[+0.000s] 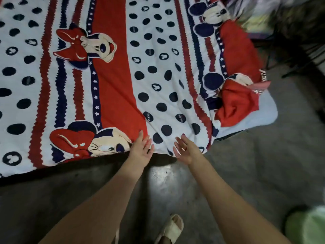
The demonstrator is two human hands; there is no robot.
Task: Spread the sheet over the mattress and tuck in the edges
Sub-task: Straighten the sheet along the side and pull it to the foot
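Where sheet (158, 85) edge ends, hands (140, 150) open above

Cream sandal (171, 228) on grey floor (255, 155); green bag (306, 226) lower right.

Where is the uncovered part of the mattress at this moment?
In the head view, the bare pale-blue mattress corner shows at the right, beside the bunched red part of the sheet, up and right of the right hand.
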